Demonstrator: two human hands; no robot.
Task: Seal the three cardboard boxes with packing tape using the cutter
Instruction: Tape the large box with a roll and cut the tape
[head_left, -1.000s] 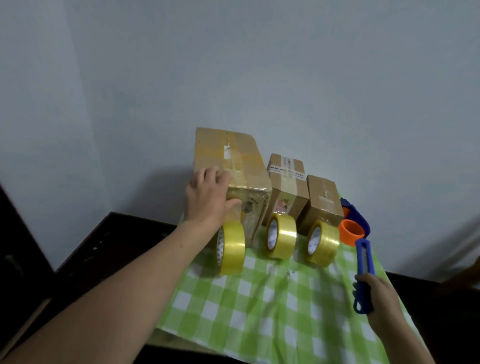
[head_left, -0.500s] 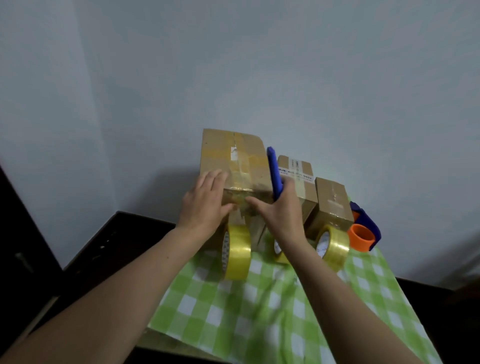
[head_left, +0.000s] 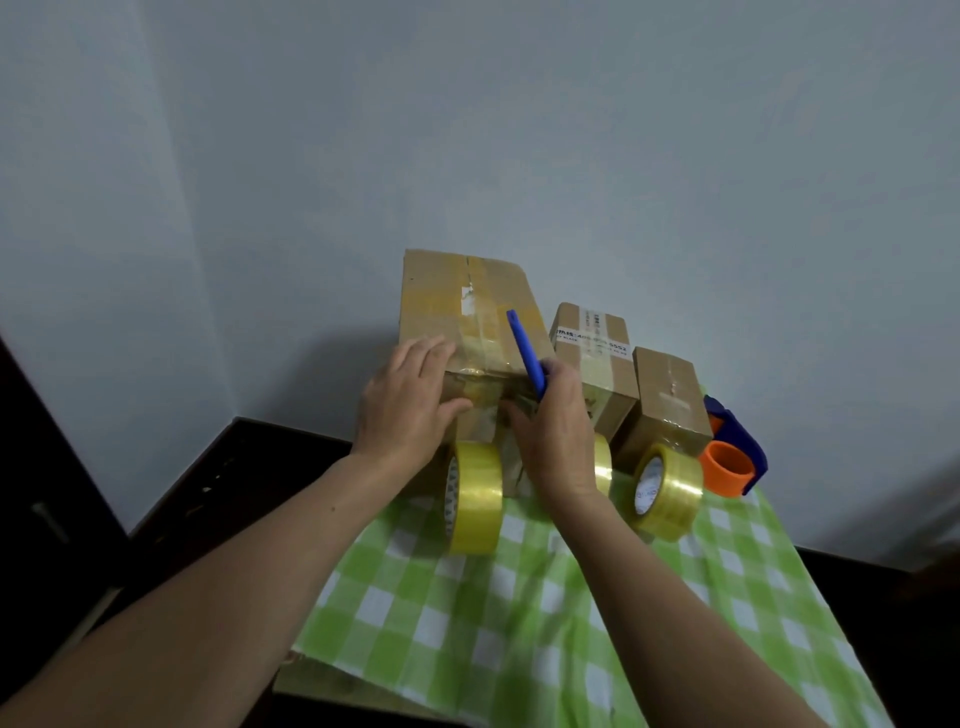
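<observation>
A green-and-white checked cloth (head_left: 519, 613) covers the desk. At its back stand three brown cardboard boxes: large (head_left: 457, 291), medium (head_left: 597, 358), small (head_left: 667, 395). The left hand (head_left: 410, 410) lies open, pressed flat on the large box's front edge; the right hand (head_left: 558, 431) has its grip closed around a slim blue cutter (head_left: 524, 348) beside it. Yellow tape rolls (head_left: 475, 496) stand in front.

left hand (head_left: 410, 402) on large box (head_left: 470, 312) | right hand (head_left: 553, 426) grips blue cutter (head_left: 525, 351) | blade possibly retracted

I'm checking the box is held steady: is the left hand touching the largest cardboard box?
Touching. The head view shows the left hand pressed against the largest cardboard box, fingers over its near top edge, no gap.
</observation>
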